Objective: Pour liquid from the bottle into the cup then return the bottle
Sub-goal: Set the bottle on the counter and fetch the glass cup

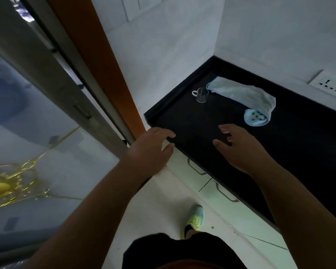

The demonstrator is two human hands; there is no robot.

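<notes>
Head cam: both hands, left hand (pixel 150 147) and right hand (pixel 239 147), hang loose and empty mid-frame, while the glass cup (pixel 202 95) sits well above them on the black counter (pixel 192 121).

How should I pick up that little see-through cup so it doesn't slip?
Probably by its handle. The glass cup stands upright on the black counter, and its small loop handle sticks out on the left, away from the blue cloth. Come in from the left and pinch the loop.
</notes>
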